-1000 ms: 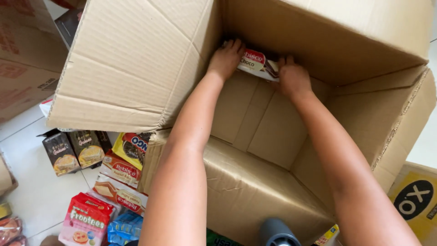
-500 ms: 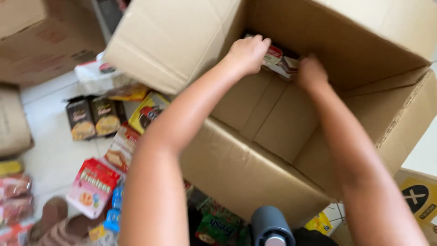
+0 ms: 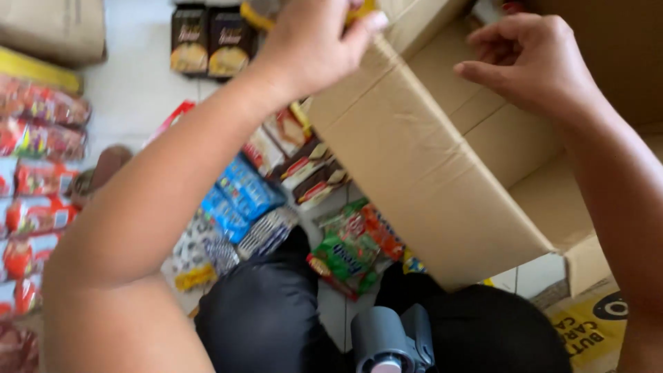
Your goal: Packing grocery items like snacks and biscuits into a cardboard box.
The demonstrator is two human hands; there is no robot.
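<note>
Brown corrugated cardboard box (image 3: 428,159) is tilting over the floor. Left hand (image 3: 311,45) is pinching its flap edge; right hand (image 3: 535,59) is hovering inside, fingers loosely curled, holding nothing.

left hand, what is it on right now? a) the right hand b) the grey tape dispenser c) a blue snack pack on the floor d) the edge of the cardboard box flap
d: the left hand grips the top edge of the cardboard box flap, well above the blue snack packs on the floor and away from the right hand.

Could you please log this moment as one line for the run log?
left hand: gripping flap edge of cardboard box | right hand: over box, empty | snack packets: on floor
</note>
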